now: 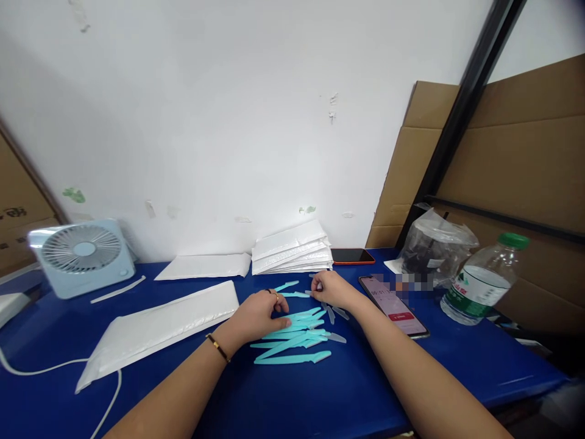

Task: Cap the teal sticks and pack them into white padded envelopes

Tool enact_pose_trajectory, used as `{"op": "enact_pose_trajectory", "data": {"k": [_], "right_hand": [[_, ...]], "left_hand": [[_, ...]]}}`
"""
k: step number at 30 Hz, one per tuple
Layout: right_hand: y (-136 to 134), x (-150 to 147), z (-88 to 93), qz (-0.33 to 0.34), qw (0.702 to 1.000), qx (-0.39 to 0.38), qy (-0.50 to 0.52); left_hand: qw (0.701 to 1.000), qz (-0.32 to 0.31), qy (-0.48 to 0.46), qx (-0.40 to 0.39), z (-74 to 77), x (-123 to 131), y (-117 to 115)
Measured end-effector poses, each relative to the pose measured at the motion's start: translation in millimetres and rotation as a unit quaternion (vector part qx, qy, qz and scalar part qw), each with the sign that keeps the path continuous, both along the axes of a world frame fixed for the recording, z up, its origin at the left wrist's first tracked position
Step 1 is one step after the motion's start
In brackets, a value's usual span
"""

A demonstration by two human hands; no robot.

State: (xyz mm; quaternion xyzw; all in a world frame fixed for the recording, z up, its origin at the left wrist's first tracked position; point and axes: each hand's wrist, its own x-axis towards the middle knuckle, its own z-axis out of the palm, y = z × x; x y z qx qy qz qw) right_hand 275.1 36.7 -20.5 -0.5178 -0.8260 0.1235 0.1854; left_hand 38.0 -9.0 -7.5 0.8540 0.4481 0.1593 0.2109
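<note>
Several thin turquoise plastic sticks lie in a loose pile on the blue table in front of me. My left hand rests on the pile's left end, fingers curled down onto the sticks. My right hand sits just behind the pile, fingers pinched on the end of one turquoise stick that points left. A wristband circles my left wrist.
A white padded mailer lies left of the pile, another mailer behind it, and a mailer stack by the wall. A small fan stands far left. Two phones, a water bottle and a bagged item sit right.
</note>
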Motion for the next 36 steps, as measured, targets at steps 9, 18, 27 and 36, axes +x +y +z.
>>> {"op": "enact_pose_trajectory", "data": {"k": [9, 18, 27, 36], "right_hand": [[-2, 2, 9.9, -0.006, 0.960, -0.094, 0.262], [-6, 0, 18.6, -0.007, 0.897, -0.144, 0.418], [-5, 3, 15.3, 0.027, 0.884, -0.147, 0.443], [-7, -1, 15.4, 0.048, 0.895, -0.145, 0.419]], "left_hand": [[0.990, 0.031, -0.065, -0.117, -6.7, 0, 4], [0.968, 0.090, -0.195, -0.129, -7.8, -9, 16], [0.972, 0.118, -0.185, -0.082, -6.4, -13, 18], [0.975, 0.115, -0.175, -0.079, -3.6, -12, 17]]}}
